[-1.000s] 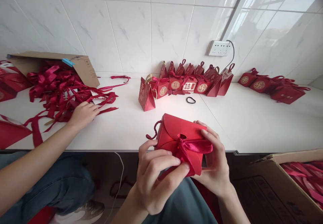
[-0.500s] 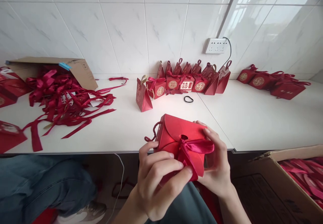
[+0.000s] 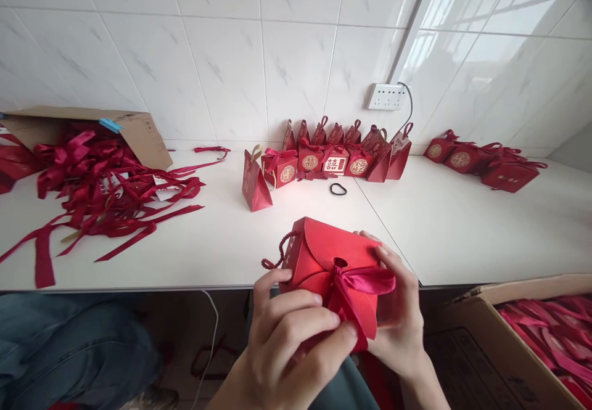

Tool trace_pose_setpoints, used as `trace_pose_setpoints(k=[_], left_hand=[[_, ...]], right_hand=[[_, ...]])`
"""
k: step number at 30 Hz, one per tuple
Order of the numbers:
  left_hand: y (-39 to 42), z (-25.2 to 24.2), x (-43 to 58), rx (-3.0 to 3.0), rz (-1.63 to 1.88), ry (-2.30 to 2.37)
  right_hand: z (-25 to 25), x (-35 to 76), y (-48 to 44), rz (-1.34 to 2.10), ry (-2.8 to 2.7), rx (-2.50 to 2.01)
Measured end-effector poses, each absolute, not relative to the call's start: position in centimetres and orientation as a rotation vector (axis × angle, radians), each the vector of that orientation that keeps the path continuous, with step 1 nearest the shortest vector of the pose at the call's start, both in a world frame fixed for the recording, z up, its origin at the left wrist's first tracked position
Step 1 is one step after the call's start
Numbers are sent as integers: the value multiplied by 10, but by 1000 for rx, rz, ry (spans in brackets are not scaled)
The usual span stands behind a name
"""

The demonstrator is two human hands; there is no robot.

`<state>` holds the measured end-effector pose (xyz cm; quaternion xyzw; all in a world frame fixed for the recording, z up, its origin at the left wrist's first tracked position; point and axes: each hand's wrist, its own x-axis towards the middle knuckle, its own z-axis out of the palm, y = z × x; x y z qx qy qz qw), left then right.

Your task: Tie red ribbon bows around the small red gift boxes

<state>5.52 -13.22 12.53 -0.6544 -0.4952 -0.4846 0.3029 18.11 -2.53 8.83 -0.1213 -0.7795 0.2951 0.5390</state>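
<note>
A red gift box (image 3: 345, 243) is held up in front of the table edge, its curved flaps folded over each other around a small hole. A dark red satin ribbon (image 3: 370, 279) comes from that hole, looped to the right with a tail hanging down. My left hand (image 3: 291, 342) lies across the box's near left side, thumb and fingertip closed on the ribbon's tail. Around the right side of the box, my right hand (image 3: 402, 311) grips it, some fingers hidden behind. A twisted dark red cord handle (image 3: 281, 251) sticks out at the box's left.
Finished-looking red boxes (image 3: 309, 162) and peaked boxes (image 3: 256, 182) line the wall; more boxes (image 3: 509, 176) stand right. A black band (image 3: 338, 189) lies before them. Ribbons (image 3: 111, 194) spill from a carton (image 3: 143, 139) at left. An open carton (image 3: 509, 342) is lower right. Another person's leg (image 3: 74, 348) shows lower left.
The view has shifted slightly, so the background things sit a little further left and lower. Both hands keep nearly the same hold on the box and ribbon.
</note>
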Motion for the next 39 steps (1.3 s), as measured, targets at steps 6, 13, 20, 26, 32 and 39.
trace_pose_setpoints(k=[6,13,20,26,32,39], left_hand=[[-135,124,55,-1712,-1289,-1333],[-136,121,55,-1735,-1319,-1333],[-132,121,56,-1735,-1360,-1312],[-130,119,55,-1757,-1371,-1287],[-128,119,56,-1805,-1352,-1274],[-118,121,64,-1834,-1354,-1258]], right_hand=[[86,179,-27,716,-1843,-315],[85,178,-25,773,-1853,-269],[85,178,-24,760,-1842,-241],[84,179,-23,738,-1836,-249],[84,183,-22,780,-1819,-235],[83,195,-18,733,-1813,-282]])
